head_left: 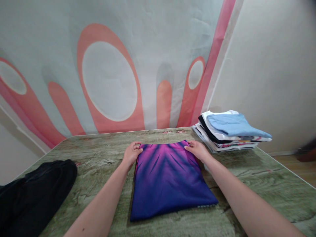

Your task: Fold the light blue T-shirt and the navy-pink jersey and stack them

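Note:
A folded purple and pink garment (168,177) lies flat on the green wood-grain table (103,154) in front of me. My left hand (132,153) pinches its far left corner, fingers closed on the cloth. My right hand (197,148) grips the far right corner in the same way. Both forearms reach forward along the two sides of the garment.
A stack of folded clothes (228,130) with a light blue piece on top sits at the table's far right corner. A heap of black cloth (37,191) lies at the left edge. A wall with a pink and grey banner (111,75) stands behind the table.

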`<state>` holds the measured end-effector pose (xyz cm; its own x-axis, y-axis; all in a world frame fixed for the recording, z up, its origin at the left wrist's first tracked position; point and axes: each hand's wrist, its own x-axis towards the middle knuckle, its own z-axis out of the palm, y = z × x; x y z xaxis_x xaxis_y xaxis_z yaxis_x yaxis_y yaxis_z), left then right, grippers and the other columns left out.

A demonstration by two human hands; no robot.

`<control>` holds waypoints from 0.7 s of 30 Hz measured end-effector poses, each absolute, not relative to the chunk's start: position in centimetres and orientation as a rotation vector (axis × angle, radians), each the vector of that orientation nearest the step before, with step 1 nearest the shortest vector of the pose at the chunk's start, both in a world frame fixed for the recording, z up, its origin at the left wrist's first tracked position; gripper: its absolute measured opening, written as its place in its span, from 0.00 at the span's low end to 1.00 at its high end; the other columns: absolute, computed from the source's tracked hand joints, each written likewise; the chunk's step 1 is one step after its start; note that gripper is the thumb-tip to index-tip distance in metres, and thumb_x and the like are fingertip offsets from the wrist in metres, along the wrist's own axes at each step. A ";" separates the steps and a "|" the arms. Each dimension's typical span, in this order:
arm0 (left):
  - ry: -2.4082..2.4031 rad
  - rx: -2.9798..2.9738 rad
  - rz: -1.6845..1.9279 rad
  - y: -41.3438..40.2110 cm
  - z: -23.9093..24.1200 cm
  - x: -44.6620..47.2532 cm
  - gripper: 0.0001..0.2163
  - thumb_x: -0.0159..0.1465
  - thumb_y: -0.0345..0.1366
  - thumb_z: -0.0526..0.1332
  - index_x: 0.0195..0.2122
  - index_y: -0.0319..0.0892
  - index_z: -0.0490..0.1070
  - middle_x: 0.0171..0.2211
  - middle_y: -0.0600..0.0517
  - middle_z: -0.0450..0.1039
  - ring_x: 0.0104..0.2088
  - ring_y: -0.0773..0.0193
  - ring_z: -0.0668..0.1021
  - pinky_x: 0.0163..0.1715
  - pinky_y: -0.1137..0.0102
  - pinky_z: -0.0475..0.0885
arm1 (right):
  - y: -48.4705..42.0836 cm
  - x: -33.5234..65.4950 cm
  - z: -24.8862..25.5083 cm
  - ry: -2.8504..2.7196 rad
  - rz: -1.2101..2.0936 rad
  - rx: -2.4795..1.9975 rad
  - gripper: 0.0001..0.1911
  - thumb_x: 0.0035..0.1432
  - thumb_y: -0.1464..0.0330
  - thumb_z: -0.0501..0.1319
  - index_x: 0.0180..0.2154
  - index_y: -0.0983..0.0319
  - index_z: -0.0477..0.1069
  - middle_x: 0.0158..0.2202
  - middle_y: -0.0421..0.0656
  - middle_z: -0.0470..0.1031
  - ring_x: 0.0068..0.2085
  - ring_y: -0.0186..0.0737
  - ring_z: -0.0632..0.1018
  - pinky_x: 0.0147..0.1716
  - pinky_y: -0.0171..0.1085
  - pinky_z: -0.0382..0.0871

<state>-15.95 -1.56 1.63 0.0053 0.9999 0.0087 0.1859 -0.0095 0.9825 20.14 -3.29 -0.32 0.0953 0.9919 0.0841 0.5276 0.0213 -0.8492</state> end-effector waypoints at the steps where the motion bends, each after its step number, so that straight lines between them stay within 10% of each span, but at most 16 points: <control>1: 1.339 1.363 1.117 -1.6 1.6 -16.0 0.24 0.46 0.38 0.67 0.45 0.41 0.66 0.28 0.54 0.75 0.26 0.64 0.76 0.27 0.72 0.68 | -3.4 20.1 -0.2 -1.534 0.773 -1.617 0.15 0.51 0.64 0.63 0.42 0.59 0.76 0.35 0.43 0.80 0.39 0.46 0.79 0.39 0.39 0.71; 11: 1.647 1.777 1.218 -4.4 4.9 -12.9 0.14 0.53 0.30 0.64 0.42 0.41 0.71 0.44 0.45 0.71 0.43 0.55 0.75 0.44 0.63 0.70 | -5.1 19.9 1.9 -1.555 1.077 -1.703 0.16 0.52 0.59 0.63 0.37 0.64 0.76 0.29 0.43 0.79 0.29 0.41 0.78 0.27 0.34 0.67; 21: 1.130 0.997 0.798 -9.5 4.8 -3.4 0.23 0.56 0.54 0.64 0.41 0.37 0.73 0.33 0.45 0.77 0.24 0.62 0.76 0.18 0.72 0.69 | -10.0 12.0 5.8 -2.030 1.151 -0.960 0.11 0.54 0.68 0.59 0.39 0.61 0.75 0.36 0.41 0.79 0.39 0.40 0.77 0.41 0.36 0.69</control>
